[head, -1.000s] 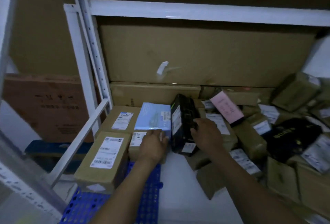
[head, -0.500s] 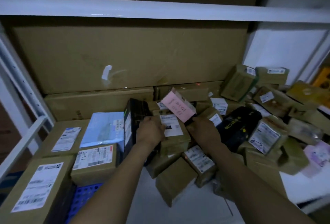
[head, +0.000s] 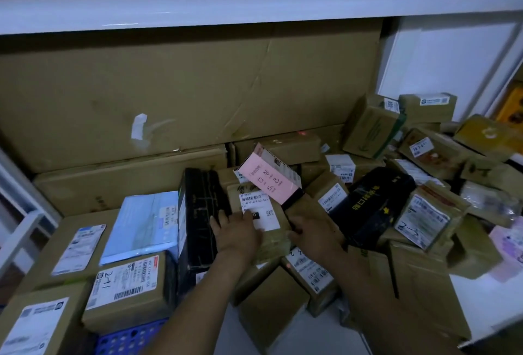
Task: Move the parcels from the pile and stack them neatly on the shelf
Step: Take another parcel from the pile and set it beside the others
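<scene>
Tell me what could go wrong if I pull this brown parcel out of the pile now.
1. The pink rectangular carton seems to lean, tilted, on the brown cardboard parcel with the white barcode label that your left hand and right hand are on. Lifting the parcel could send the carton sliding off.
2. The tall black box stands on end right beside the parcel and might topple if nudged.

We have one view, worn on our head: it faces forward and down into the shelf (head: 254, 9), close over the parcels (head: 376, 213), with a wide angle.
</scene>
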